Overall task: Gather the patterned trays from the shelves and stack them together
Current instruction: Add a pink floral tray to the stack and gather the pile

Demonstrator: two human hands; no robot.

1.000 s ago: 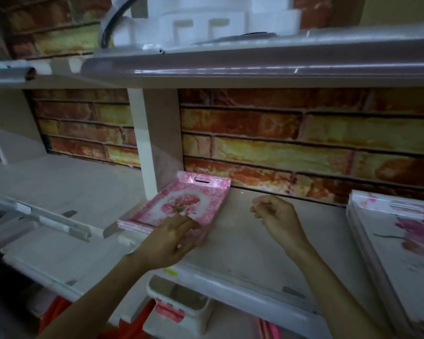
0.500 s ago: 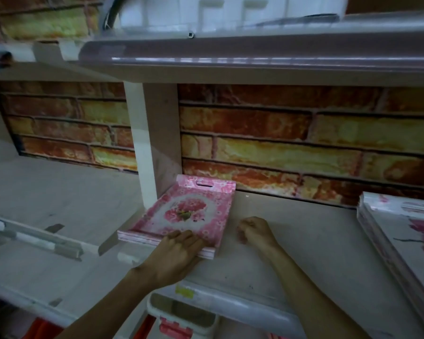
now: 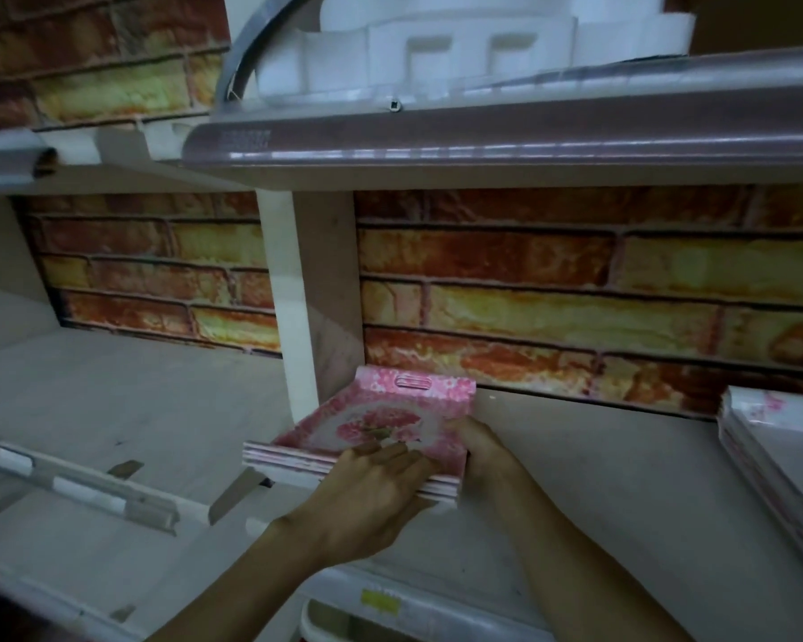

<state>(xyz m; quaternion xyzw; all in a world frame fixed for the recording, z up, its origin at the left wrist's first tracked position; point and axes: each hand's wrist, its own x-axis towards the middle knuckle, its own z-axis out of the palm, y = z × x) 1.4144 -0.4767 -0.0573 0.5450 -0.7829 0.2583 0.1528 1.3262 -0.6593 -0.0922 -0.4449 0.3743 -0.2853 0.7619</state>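
Patterned trays (image 3: 381, 421): small pink floral stack on the shelf (image 3: 599, 479), up against the white divider (image 3: 307, 294), both hands on it.
Left hand (image 3: 367, 498) lies across the near edge w/ fingers (image 3: 390, 456) fairly straight, flat on the top tray; right hand (image 3: 478, 444) grips the stack's right side, fingers curled on the edge. Looks like several thin, stiff, glossy trays, prob. light but slippery, so layers could slide apart. Best hold, I'd judge: clamp near & right edges together, thumb under, or use the handle slot (image 3: 413, 381) at the far end. Second, paler stack (image 3: 779, 437) lies far right on the same shelf, well apart.
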